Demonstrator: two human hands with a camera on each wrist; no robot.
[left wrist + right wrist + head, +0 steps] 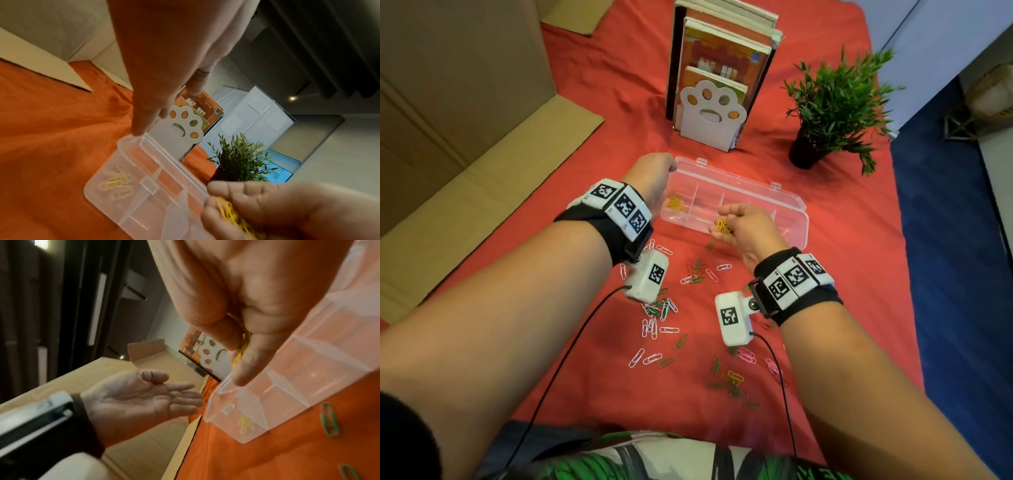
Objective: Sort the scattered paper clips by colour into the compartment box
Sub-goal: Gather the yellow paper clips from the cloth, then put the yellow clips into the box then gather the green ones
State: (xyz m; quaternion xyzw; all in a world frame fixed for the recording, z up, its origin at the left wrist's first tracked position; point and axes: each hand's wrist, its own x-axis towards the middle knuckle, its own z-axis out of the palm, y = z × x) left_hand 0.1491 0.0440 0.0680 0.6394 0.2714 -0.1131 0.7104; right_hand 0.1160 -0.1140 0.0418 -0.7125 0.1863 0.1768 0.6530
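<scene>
While the clear compartment box (736,192) lies open on the red cloth (592,102), a bunch of yellow clips (723,226) is pinched in the curled fingers of the right hand (748,230), held over the box's near edge about mid-length. More yellow clips (675,202) are seen in the leftmost compartment. The left hand (654,176) is held at the box's far left corner, palm open, fingers relaxed, nothing gripped. White, green, pink and yellow loose clips (664,308) are scattered on the cloth near the body, between the forearms. A paw-shaped bookend (710,114) and potted plant (832,99) are noted beyond the box.
</scene>
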